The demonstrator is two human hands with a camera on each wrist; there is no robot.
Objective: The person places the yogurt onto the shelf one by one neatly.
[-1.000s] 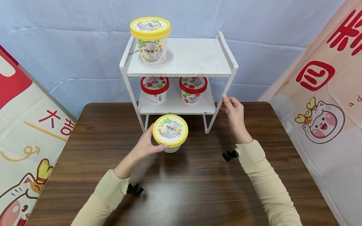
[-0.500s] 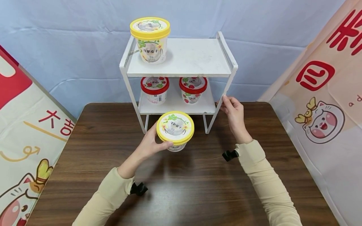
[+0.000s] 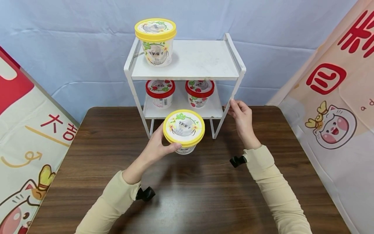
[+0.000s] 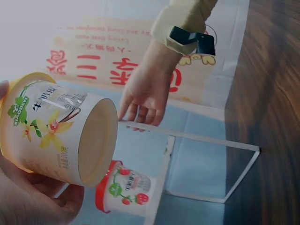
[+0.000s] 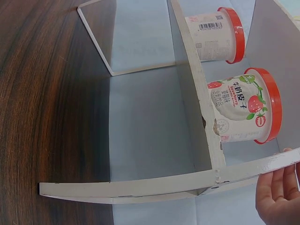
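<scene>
My left hand (image 3: 156,148) grips a white tub with a yellow lid (image 3: 184,127) from its left side, thumb at the front. The tub is held off the table, in front of the white two-tier rack (image 3: 201,61); its bare underside faces the left wrist view. With its fingers my right hand (image 3: 242,118) holds the rack's right front post (image 3: 233,87). Another yellow-lidded tub (image 3: 156,42) stands at the left of the top shelf. On the lower shelf stand two red-lidded strawberry tubs, a left one (image 3: 160,92) and a right one (image 5: 241,105).
The rack stands at the back of a dark wooden table (image 3: 187,208). Behind it hangs a pale blue cloth (image 3: 87,42). Printed banners (image 3: 330,97) flank the table on both sides.
My left hand has moved slightly right and raised the yellow-lidded tub closer to the camera. The right hand has stayed at the rack's post, and the other tubs have not moved.
</scene>
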